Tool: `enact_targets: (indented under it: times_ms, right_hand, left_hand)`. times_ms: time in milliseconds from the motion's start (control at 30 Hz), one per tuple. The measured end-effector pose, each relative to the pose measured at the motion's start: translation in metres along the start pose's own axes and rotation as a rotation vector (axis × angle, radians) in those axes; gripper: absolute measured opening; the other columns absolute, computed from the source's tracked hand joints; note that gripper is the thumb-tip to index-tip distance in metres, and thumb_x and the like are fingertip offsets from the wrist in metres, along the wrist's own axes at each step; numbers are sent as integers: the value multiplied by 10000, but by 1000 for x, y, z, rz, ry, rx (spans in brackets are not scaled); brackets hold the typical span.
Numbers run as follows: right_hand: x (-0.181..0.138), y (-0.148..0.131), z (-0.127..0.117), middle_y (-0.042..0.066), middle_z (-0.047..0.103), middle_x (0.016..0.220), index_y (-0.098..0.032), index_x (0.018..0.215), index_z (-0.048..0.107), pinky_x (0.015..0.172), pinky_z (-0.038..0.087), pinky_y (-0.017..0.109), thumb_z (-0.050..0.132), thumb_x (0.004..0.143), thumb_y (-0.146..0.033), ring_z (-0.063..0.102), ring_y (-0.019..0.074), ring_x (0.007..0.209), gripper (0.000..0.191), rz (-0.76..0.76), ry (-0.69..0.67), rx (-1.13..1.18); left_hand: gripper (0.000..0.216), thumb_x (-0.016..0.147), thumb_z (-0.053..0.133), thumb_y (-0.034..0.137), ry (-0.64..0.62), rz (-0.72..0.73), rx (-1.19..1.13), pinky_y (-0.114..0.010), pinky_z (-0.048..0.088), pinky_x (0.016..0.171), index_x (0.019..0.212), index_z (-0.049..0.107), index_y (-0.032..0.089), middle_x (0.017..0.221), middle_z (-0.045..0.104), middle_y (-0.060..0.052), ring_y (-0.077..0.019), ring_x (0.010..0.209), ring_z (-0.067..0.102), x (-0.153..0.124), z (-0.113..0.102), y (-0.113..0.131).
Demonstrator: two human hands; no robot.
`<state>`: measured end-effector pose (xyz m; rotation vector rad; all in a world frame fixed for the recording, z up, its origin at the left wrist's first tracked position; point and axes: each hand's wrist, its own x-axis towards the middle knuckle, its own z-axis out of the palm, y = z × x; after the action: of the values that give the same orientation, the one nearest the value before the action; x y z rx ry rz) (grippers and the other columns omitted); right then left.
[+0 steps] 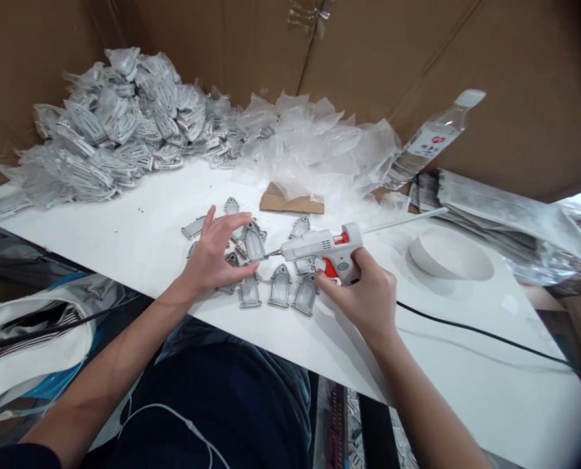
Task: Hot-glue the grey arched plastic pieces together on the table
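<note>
My right hand (368,296) grips a white hot glue gun (314,245) with a red trigger, a glue stick running out of its back. Its metal nozzle points left and meets the lower edge of a small grey arched metal piece (255,242). That piece is held at its ends between the thumb and fingers of my left hand (217,251). Around it on the white table lie several similar grey arched pieces (279,285), some partly hidden by my left hand and the glue gun.
Bagged grey pieces (124,124) are heaped at the back left, beside crumpled clear plastic bags (314,143). A cardboard scrap (290,200) lies mid-table. To the right are a water bottle (430,143), a white bowl (449,255) and a black cord (476,332). Cardboard walls (251,45) stand behind.
</note>
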<state>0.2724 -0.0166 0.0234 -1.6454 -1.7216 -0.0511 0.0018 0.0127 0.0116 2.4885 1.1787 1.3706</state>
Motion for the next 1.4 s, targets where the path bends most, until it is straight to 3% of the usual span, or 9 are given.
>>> enact_targets:
  times_ms: [233, 700, 1000, 1200, 1400]
  right_hand:
    - [1, -2, -2, -90, 365, 476, -241, 656, 356, 448, 291, 238, 670, 626, -448, 301, 78, 422, 377, 4, -4, 52]
    - [1, 1, 1, -82, 403, 505, -242, 678, 385, 463, 312, 248, 694, 631, -440, 346, 92, 438, 370, 32, 7, 68]
    - [0, 0, 1, -94, 377, 487, -247, 677, 367, 454, 304, 247, 691, 641, -413, 323, 87, 416, 366, -3, 6, 81]
    - [0, -2, -1, -94, 371, 469, -252, 656, 337, 438, 299, 246, 683, 623, -421, 322, 87, 407, 386, 13, 8, 93]
    - [2, -4, -3, -93, 359, 469, -257, 661, 325, 449, 297, 255, 664, 624, -434, 310, 92, 415, 384, 29, -12, 72]
  left_hand:
    - [690, 749, 792, 350, 13, -104, 32, -618, 171, 1238, 1331, 434, 257, 1294, 640, -83, -285, 1203, 631, 0, 1, -1]
    - [844, 714, 826, 409, -124, -26, -108, -609, 89, 1247, 1392, 350, 252, 1323, 619, -104, -314, 1266, 601, -2, 2, 1]
    - [830, 696, 832, 430, -133, -18, -78, -600, 112, 1243, 1374, 391, 246, 1334, 603, -113, -333, 1279, 584, -2, 2, 2]
    - [810, 718, 821, 424, -52, -59, -48, -606, 157, 1232, 1377, 372, 280, 1336, 596, -93, -331, 1270, 590, -1, 2, 2]
    - [772, 722, 812, 380, 61, -119, -32, -587, 305, 1185, 1363, 395, 272, 1347, 544, -106, -341, 1303, 551, 1, 2, 3]
